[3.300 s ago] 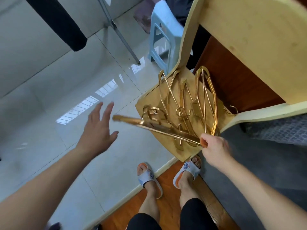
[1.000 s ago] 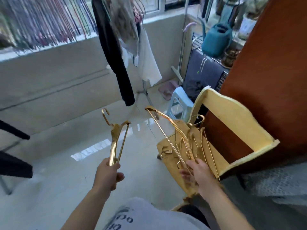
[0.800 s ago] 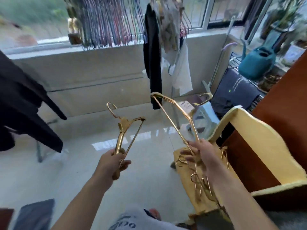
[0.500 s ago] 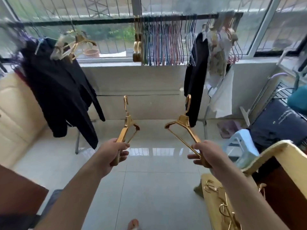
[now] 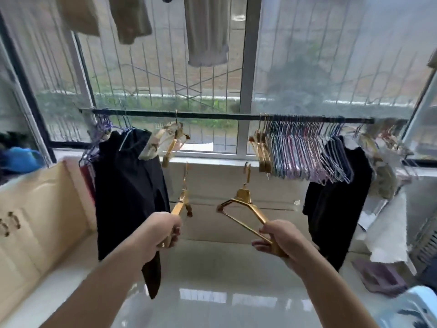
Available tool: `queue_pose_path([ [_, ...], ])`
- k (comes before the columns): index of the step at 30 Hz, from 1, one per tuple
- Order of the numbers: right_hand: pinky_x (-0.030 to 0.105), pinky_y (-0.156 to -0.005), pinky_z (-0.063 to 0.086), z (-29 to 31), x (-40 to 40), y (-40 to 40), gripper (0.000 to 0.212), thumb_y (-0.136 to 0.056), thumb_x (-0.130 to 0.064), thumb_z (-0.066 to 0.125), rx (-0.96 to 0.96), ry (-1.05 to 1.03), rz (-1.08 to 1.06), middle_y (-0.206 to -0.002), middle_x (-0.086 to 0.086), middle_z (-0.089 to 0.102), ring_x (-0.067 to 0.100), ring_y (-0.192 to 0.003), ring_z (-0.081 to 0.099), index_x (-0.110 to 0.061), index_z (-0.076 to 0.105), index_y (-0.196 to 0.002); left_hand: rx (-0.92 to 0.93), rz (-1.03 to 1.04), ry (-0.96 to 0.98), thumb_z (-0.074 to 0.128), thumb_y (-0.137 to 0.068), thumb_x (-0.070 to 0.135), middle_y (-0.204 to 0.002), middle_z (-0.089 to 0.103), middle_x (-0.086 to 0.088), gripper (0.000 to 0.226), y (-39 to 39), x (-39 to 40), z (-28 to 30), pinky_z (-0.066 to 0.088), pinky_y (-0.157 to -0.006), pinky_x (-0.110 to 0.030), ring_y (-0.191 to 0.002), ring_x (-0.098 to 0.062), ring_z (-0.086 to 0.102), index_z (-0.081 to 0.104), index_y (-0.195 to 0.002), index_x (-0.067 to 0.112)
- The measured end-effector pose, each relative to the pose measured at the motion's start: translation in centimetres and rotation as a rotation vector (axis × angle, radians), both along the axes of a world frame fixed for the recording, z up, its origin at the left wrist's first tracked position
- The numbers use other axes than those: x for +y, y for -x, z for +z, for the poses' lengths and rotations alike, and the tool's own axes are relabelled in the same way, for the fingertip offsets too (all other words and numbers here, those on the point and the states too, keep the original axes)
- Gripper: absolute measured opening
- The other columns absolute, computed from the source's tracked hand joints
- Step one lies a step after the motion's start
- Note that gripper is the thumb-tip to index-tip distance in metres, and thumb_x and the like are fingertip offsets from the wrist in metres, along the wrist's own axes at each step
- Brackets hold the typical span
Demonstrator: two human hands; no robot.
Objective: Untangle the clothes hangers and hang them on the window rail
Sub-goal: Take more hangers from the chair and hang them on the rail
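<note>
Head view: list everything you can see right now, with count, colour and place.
window rail: one, dark, across the window.
gold hangers in hand: two, one left, one right, hooks up, below the rail.
gold hangers on rail: a few, right of the bare middle stretch.
thin hangers: many, pastel, bunched right.
black garments: two, hanging left and right.
pale garments: several, hanging at top.
stool: one, light blue, bottom right corner.
floor: glossy pale tiles.
left hand: grip on left hanger.
right hand: grip on right hanger.
</note>
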State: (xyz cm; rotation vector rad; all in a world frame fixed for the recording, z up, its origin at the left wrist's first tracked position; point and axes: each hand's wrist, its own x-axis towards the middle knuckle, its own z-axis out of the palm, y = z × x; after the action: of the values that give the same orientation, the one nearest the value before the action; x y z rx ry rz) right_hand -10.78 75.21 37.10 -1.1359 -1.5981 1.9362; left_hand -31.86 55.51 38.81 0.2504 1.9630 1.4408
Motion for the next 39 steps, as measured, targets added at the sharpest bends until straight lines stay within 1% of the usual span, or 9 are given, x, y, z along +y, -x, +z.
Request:
queue_pose_path([
  [4,0.039,-0.066,0.064,1.9,1.5,6.2,0.014,-0.099,-0.003,0.057,0.035,-0.044,-0.023,-0.092,0.024,0.064,0.031,-0.071,0.073,0.006,0.054,-0.109,0.094,-0.085,0.013,0.056,-0.09,0.008,-0.066,0.056,-0.005,0.01,6.2,2.9,3.4,0.04,-0.057,-0.03,-0.059,-0.018,0.048,0.059,-0.081,0.01],
  [8,0.043,-0.074,0.064,1.6,4.1,10.8,0.016,-0.1,-0.009,0.059,-0.013,-0.087,-0.049,-0.107,0.024,0.062,0.029,-0.072,0.074,0.003,0.055,-0.11,0.095,-0.111,-0.029,0.055,-0.086,0.006,-0.055,0.049,-0.003,0.018,10.8,7.3,4.5,0.031,-0.051,-0.026,-0.048,-0.016,0.038,0.052,-0.07,0.012],
  [13,0.039,-0.062,0.063,2.3,8.9,14.9,0.017,-0.1,-0.01,0.058,-0.013,-0.097,-0.106,-0.1,0.023,0.062,0.03,-0.067,0.072,0.005,0.055,-0.108,0.028,-0.083,-0.061,0.056,-0.089,0.009,-0.059,0.047,-0.004,0.015,13.8,11.3,4.5,0.032,-0.049,-0.026,-0.049,-0.015,0.038,0.053,-0.074,0.012],
  [17,0.037,-0.058,0.063,6.5,15.1,19.3,0.021,-0.102,-0.012,0.056,0.047,-0.193,-0.128,-0.105,0.021,0.061,0.029,-0.068,0.072,0.006,0.054,-0.111,0.026,-0.073,-0.072,0.058,-0.093,0.014,-0.065,0.053,-0.006,0.011,17.0,14.7,4.9,0.04,-0.06,-0.032,-0.057,-0.017,0.045,0.06,-0.083,0.009],
  [21,0.024,-0.043,0.052,9.3,19.6,22.2,0.022,-0.103,-0.014,0.054,-0.005,-0.322,-0.172,-0.11,0.02,0.063,0.02,-0.061,0.071,0.003,0.056,-0.116,0.027,-0.054,-0.091,0.055,-0.101,0.033,-0.065,0.058,-0.004,0.031,18.6,16.9,4.8,0.044,-0.07,-0.037,-0.066,-0.02,0.051,0.068,-0.087,0.009],
  [26,0.038,-0.062,0.063,8.9,22.6,25.8,0.026,-0.101,-0.017,0.057,-0.103,-0.427,-0.236,-0.099,0.016,0.064,0.028,-0.073,0.076,0.005,0.057,-0.115,0.007,-0.045,-0.13,0.052,-0.103,0.032,-0.061,0.058,-0.002,0.03,20.4,19.2,5.0,0.045,-0.062,-0.033,-0.062,-0.018,0.052,0.067,-0.095,0.007],
  [32,0.04,-0.059,0.063,8.5,23.6,27.1,0.026,-0.101,-0.025,0.058,-0.226,-0.545,-0.302,-0.087,0.015,0.069,0.026,-0.066,0.075,0.001,0.059,-0.105,0.008,-0.074,-0.151,0.053,-0.103,0.03,-0.065,0.059,-0.005,0.029,21.6,20.5,5.0,0.046,-0.065,-0.036,-0.066,-0.02,0.051,0.067,-0.099,0.005],
  [36,0.031,-0.051,0.06,8.2,23.6,27.1,0.027,-0.103,-0.02,0.051,-0.365,-0.551,-0.292,-0.084,0.016,0.068,0.025,-0.065,0.075,0.004,0.056,-0.114,0.007,-0.095,-0.163,0.052,-0.104,0.029,-0.064,0.059,-0.005,0.029,21.6,20.7,5.2,0.047,-0.066,-0.036,-0.065,-0.019,0.052,0.067,-0.103,0.004],
  [39,0.034,-0.055,0.062,6.6,23.0,27.1,0.035,-0.107,-0.021,0.041,-0.459,-0.581,-0.259,-0.076,0.014,0.065,0.025,-0.062,0.075,0.008,0.053,-0.122,-0.001,-0.094,-0.182,0.051,-0.104,0.028,-0.064,0.06,-0.005,0.028,21.5,20.8,5.1,0.048,-0.066,-0.036,-0.063,-0.019,0.052,0.066,-0.105,0.004],
])
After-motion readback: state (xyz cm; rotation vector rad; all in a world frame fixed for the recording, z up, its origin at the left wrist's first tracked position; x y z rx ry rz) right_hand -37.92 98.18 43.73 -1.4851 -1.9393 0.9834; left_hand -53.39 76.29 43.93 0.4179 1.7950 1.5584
